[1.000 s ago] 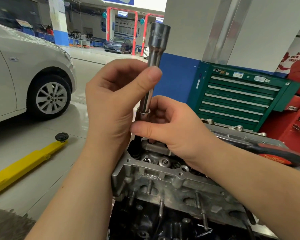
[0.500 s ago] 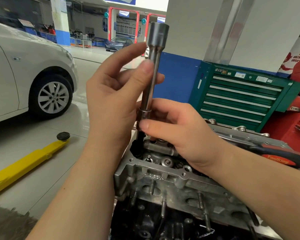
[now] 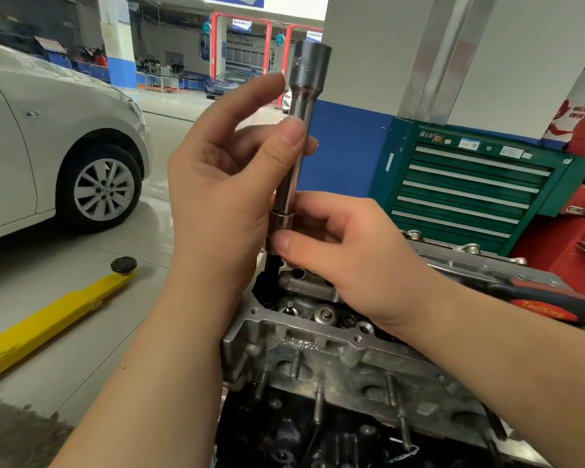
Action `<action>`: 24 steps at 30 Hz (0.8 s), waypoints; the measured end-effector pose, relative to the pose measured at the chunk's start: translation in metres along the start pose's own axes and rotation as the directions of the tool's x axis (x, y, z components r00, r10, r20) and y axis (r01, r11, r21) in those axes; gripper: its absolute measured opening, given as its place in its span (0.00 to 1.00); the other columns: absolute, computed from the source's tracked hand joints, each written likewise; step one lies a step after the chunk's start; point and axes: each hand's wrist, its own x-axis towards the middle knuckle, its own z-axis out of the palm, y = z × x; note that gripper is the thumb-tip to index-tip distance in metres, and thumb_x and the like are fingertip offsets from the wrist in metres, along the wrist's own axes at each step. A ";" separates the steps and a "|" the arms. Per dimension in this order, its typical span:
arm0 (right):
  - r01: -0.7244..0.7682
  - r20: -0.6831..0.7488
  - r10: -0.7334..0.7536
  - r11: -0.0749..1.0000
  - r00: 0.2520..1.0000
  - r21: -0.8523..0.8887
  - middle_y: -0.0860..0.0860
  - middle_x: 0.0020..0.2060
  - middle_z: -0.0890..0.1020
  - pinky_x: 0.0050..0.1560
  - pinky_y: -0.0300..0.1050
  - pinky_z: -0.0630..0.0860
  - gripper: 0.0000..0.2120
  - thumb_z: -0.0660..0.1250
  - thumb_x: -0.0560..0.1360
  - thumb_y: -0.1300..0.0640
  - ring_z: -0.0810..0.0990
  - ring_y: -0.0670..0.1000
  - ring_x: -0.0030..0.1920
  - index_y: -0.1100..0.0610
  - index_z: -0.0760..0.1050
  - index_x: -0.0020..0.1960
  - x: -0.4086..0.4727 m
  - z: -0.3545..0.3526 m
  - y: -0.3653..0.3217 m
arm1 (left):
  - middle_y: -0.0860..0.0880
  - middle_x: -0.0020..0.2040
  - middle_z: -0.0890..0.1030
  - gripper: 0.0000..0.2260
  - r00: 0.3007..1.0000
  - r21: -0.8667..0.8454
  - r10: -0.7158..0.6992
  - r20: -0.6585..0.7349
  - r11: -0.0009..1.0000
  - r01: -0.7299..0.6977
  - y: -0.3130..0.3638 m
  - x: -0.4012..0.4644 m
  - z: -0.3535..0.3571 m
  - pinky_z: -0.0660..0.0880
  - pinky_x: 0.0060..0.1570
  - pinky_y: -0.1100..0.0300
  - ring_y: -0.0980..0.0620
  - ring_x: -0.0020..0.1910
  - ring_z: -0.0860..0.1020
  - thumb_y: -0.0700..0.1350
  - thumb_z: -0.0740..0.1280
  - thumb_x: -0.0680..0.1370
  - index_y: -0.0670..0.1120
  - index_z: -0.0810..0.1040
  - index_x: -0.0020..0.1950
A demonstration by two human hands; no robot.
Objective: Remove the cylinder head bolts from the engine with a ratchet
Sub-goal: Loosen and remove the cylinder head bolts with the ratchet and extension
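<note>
Your left hand (image 3: 227,194) pinches the long extension bar (image 3: 296,157) between thumb and fingers about halfway up its shaft, index finger lifted clear. Your right hand (image 3: 348,261) sits just below it, thumb and fingers gripping the socket (image 3: 281,228) where the bar's lower end meets it. The whole stack stands nearly upright, its foot going down into a dark well at the near-left corner of the cylinder head (image 3: 318,346), directly under your right thumb. The bolt itself is hidden down there, so I cannot tell whether the socket is seated on it.

That is the main risk: if the socket sits only partly on the bolt head, turning will likely round it off. A light pinch also lets the bar lean, and a tilted bar can cam off the bolt. If the socket joint is loose, lifting could leave it stuck in the well. The ratchet (image 3: 547,304) lies beyond your right wrist on the engine's top, where an elbow could knock it off.
</note>
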 end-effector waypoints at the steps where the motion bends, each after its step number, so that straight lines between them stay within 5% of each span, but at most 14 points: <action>1: 0.003 -0.012 -0.004 1.000 1.000 -0.027 0.49 0.50 0.87 0.60 0.55 0.80 0.12 0.72 0.77 0.60 0.85 0.50 0.53 0.56 0.82 0.60 0.000 0.001 0.000 | 0.49 0.44 0.88 0.14 1.000 0.004 0.001 -0.001 1.000 -0.001 0.000 0.000 0.001 0.81 0.49 0.56 0.47 0.48 0.87 0.40 0.72 0.81 0.44 0.79 0.67; 4: 0.009 -0.024 -0.011 0.997 1.000 -0.078 0.49 0.48 0.87 0.58 0.60 0.80 0.11 0.76 0.75 0.57 0.85 0.51 0.51 0.53 0.82 0.57 0.002 0.003 0.000 | 0.50 0.43 0.87 0.12 1.000 -0.014 -0.025 -0.003 1.000 0.025 0.003 0.000 0.002 0.81 0.48 0.54 0.46 0.46 0.86 0.43 0.73 0.80 0.45 0.82 0.63; 8: 0.055 -0.005 -0.056 0.997 0.998 -0.061 0.45 0.46 0.87 0.56 0.54 0.81 0.09 0.77 0.73 0.56 0.86 0.47 0.48 0.47 0.81 0.51 0.003 0.003 0.000 | 0.47 0.41 0.84 0.12 0.998 0.009 -0.046 0.039 0.999 0.045 0.004 0.000 0.003 0.79 0.42 0.53 0.49 0.38 0.81 0.38 0.78 0.75 0.41 0.84 0.57; 17: 0.084 -0.050 -0.084 0.996 0.995 0.000 0.45 0.44 0.87 0.56 0.54 0.83 0.12 0.80 0.68 0.57 0.87 0.47 0.47 0.46 0.82 0.47 0.004 0.009 0.000 | 0.45 0.40 0.82 0.07 0.972 -0.144 -0.182 0.150 0.968 0.204 0.008 0.001 -0.001 0.77 0.36 0.57 0.47 0.33 0.77 0.38 0.68 0.82 0.38 0.80 0.59; 21: 0.031 -0.024 -0.040 0.956 0.999 -0.292 0.38 0.43 0.85 0.49 0.42 0.79 0.13 0.75 0.69 0.39 0.84 0.39 0.43 0.43 0.82 0.50 -0.005 -0.011 -0.011 | 0.44 0.39 0.80 0.08 0.950 -0.131 -0.197 0.243 0.963 0.234 0.014 0.005 -0.001 0.75 0.37 0.56 0.47 0.31 0.75 0.37 0.66 0.81 0.38 0.78 0.59; 24: -0.005 -0.080 -0.066 0.743 0.995 -0.670 0.34 0.49 0.83 0.54 0.38 0.75 0.20 0.66 0.72 0.32 0.80 0.35 0.53 0.40 0.79 0.58 -0.008 -0.054 -0.020 | 0.43 0.39 0.80 0.10 0.943 -0.097 -0.193 0.269 0.969 0.226 0.016 0.008 -0.003 0.75 0.37 0.56 0.46 0.31 0.75 0.37 0.66 0.81 0.36 0.76 0.61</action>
